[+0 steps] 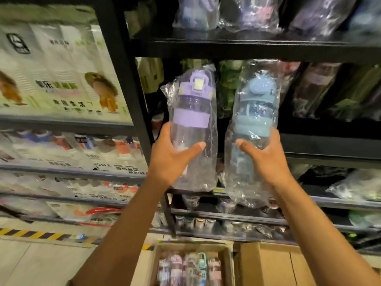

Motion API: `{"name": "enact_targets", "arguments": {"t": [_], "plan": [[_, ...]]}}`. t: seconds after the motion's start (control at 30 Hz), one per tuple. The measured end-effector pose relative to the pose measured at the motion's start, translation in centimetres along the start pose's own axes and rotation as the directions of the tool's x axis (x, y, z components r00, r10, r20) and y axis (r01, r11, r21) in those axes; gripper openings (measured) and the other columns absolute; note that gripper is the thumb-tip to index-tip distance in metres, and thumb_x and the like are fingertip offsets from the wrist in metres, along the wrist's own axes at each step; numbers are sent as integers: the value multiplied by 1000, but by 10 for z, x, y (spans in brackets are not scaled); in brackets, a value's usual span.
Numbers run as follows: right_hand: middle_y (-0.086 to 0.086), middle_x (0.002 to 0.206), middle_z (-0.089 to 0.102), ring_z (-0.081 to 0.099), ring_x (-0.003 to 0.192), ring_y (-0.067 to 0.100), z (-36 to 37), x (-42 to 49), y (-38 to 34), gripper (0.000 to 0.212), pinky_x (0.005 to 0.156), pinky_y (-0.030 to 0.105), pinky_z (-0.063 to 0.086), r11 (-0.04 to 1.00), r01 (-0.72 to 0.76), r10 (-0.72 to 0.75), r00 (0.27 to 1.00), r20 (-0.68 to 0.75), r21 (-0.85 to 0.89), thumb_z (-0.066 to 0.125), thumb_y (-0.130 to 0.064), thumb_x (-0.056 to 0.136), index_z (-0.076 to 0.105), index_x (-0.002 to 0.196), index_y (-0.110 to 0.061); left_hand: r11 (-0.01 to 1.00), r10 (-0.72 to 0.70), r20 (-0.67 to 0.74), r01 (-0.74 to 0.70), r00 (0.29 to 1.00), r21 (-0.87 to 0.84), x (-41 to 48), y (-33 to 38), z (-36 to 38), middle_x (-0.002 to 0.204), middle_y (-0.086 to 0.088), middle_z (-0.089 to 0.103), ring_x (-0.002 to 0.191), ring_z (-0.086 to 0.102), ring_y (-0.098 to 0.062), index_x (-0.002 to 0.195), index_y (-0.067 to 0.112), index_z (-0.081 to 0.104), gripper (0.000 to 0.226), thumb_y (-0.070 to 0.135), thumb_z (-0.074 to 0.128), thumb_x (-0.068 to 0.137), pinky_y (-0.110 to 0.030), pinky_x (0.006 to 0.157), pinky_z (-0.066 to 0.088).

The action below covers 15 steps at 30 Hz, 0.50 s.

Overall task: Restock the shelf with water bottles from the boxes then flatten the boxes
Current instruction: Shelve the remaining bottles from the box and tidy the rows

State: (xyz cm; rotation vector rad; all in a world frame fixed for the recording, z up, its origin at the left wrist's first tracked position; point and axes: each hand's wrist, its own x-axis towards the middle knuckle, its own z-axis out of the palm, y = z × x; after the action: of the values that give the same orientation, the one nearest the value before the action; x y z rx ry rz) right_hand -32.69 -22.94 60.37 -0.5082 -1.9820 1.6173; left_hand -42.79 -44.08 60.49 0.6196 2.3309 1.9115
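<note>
Holding one wrapped bottle in each hand, you stand in front of the black rack with both arms raised toward its middle tier. Far to your left, a neighbouring unit carries white printed packs (61, 79), which have no part in this job.

Your left hand (175, 155) grips the purple bottle (191, 120) low on its clear body, thumb across the front and fingers curled behind. The bottle stands upright with its lid at the top and its plastic bag loose around it. Just beside it, your right hand (266, 155) holds the blue bottle (251, 120) the same way, also upright and bagged. The two bottles are close together but apart, and neither rests on a board yet; both hang in the air in front of the middle shelf (329, 145).

Further right, that shelf already carries a row of bagged bottles (317, 89), and more stand on the tier above. The gap straight behind your two bottles looks like the place to fill.

Below, on the floor between your forearms, the open box (191, 247) shows several more bottles (189, 267) packed upright. To its right sits a second box (274, 265); you cannot tell from here whether it is full or empty.

By this reckoning you are somewhere in the middle of the restocking. Part of the shelf is filled, this pair is not yet placed, and at least one box has to be emptied. Neither box is flattened.
</note>
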Motion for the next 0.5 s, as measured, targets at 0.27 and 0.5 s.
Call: {"name": "enact_targets", "arguments": {"t": [0.27, 0.5], "plan": [[0, 119, 59, 65, 105, 14, 18, 96, 4, 65, 86, 29, 56, 996, -73, 71, 996, -50, -52, 87, -36, 82, 43, 125, -17, 999, -16, -15, 17, 1000, 28, 94, -3, 18, 113, 12, 64, 95, 65, 5, 126, 26, 49, 58, 37, 86, 82, -21, 85, 56], [2, 91, 74, 71, 79, 14, 23, 131, 33, 51, 74, 30, 61, 992, -73, 76, 997, 20, -103, 96, -44, 68, 68, 95, -11, 998, -62, -4, 62, 998, 31, 127, -37, 29, 142, 5, 50, 131, 51, -13, 134, 20, 37, 80, 45, 87, 78, -39, 113, 46]]}}
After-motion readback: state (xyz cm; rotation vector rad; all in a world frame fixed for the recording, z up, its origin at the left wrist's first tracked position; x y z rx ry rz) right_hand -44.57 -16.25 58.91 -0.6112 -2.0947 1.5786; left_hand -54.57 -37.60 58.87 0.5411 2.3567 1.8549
